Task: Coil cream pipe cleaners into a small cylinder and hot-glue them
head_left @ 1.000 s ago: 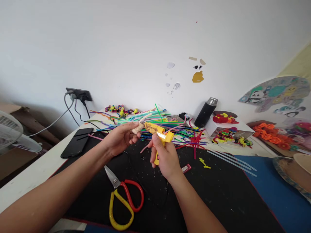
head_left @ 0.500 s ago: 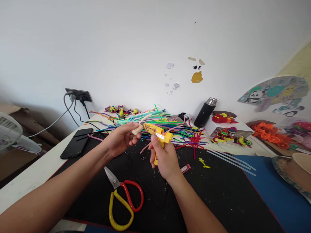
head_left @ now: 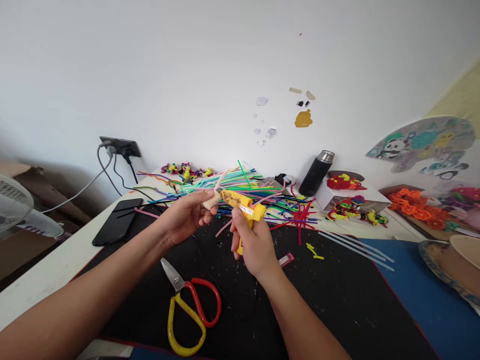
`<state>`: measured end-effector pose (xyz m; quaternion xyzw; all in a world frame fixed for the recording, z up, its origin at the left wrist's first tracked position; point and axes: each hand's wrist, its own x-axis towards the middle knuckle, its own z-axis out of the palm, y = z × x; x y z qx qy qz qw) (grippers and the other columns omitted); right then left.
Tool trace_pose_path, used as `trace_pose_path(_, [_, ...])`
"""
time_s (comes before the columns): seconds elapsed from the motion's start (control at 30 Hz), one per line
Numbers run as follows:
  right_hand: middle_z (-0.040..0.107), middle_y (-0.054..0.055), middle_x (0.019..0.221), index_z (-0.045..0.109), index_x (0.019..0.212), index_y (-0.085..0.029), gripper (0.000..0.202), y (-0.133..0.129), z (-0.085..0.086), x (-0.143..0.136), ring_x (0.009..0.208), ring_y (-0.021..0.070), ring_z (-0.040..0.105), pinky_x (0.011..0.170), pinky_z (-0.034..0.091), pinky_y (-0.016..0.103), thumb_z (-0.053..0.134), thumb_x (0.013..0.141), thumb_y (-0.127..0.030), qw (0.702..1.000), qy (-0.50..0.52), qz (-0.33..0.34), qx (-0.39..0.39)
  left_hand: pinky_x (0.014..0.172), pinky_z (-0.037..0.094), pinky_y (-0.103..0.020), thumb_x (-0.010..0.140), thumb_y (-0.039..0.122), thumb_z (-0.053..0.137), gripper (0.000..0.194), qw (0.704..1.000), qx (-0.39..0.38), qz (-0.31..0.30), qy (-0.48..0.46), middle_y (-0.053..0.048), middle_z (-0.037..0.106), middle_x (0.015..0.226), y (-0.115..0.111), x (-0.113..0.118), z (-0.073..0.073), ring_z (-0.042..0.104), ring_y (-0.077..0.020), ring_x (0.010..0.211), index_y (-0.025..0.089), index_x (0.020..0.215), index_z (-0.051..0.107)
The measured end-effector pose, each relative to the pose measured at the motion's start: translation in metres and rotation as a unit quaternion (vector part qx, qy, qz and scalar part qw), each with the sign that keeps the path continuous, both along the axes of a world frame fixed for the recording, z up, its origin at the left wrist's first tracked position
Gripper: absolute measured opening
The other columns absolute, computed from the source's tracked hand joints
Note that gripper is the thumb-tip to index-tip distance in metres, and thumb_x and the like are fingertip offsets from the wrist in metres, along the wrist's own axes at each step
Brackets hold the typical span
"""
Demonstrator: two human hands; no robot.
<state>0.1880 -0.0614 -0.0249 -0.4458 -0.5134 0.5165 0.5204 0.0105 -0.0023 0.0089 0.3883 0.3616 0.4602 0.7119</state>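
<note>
Wrapped around the handle of a yellow hot glue gun (head_left: 247,210) is my right hand (head_left: 255,242). The gun's stained nozzle end points left. My left hand (head_left: 191,215) pinches a small cream-coloured coil (head_left: 212,201), which looks like wound pipe cleaner, with one loose end sticking up. The nozzle tip is at the coil's right edge; whether they touch, I cannot tell. Below the hands, scissors (head_left: 192,312) with one red and one yellow handle lie on the black mat (head_left: 322,305).
Behind the hands spreads a pile of coloured pipe cleaners (head_left: 221,182). A black phone (head_left: 118,221) lies at left, a black thermos (head_left: 317,173) stands at back right. Clear glue sticks (head_left: 356,250) and yellow snippets (head_left: 314,251) lie on the right. A fan (head_left: 17,205) stands far left.
The coil's loose end stands a little more upright than before. Both hands and the glue gun have kept nearly the same place; the whole view has shifted very slightly.
</note>
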Motion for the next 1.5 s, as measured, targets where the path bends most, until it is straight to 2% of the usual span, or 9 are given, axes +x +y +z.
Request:
trace_pose_path(0.27, [0.051, -0.004, 0.041, 0.055, 0.068, -0.021, 0.059, -0.0005, 0.0043, -0.0008, 0.032, 0.0099, 0.046, 0.035, 0.035, 0.02, 0.059, 0.091, -0.076, 1.0, -0.006, -0.005, -0.005, 0.038, 0.042, -0.014, 0.086, 0.027, 0.077, 0.015, 1.0, 0.001, -0.003, 0.006, -0.002, 0.069, 0.063, -0.0001, 0.0, -0.0002, 0.058, -0.009, 0.044, 0.014, 0.083, 0.071])
trace_pose_path(1.0, [0.05, -0.003, 0.04, 0.053, 0.066, -0.022, 0.06, -0.0008, -0.0005, 0.0005, 0.032, 0.0109, 0.047, 0.036, 0.034, 0.022, 0.057, 0.093, -0.075, 1.0, -0.016, 0.003, -0.009, 0.035, 0.04, -0.014, 0.085, 0.024, 0.076, 0.015, 1.0, -0.001, 0.008, 0.012, -0.002, 0.068, 0.059, -0.0007, 0.0028, 0.0027, 0.056, -0.0084, 0.041, 0.013, 0.078, 0.069])
trace_pose_path(1.23, [0.05, -0.003, 0.04, 0.052, 0.065, -0.023, 0.06, -0.0014, 0.0017, 0.0001, 0.032, 0.0109, 0.046, 0.036, 0.034, 0.022, 0.058, 0.092, -0.076, 1.0, -0.017, 0.003, -0.007, 0.037, 0.043, -0.014, 0.088, 0.024, 0.074, 0.013, 1.0, 0.004, 0.011, 0.012, -0.003, 0.069, 0.061, 0.0009, 0.0013, -0.0001, 0.058, -0.0091, 0.043, 0.014, 0.08, 0.071])
trace_pose_path(1.5, [0.051, -0.003, 0.04, 0.054, 0.066, -0.022, 0.059, -0.0015, 0.0003, -0.0015, 0.032, 0.0105, 0.047, 0.035, 0.035, 0.021, 0.058, 0.093, -0.074, 1.0, -0.013, -0.003, -0.007, 0.036, 0.043, -0.013, 0.092, 0.021, 0.069, 0.014, 1.0, -0.025, 0.016, 0.001, -0.003, 0.067, 0.059, -0.0006, 0.0028, 0.0017, 0.057, -0.0087, 0.042, 0.012, 0.082, 0.072])
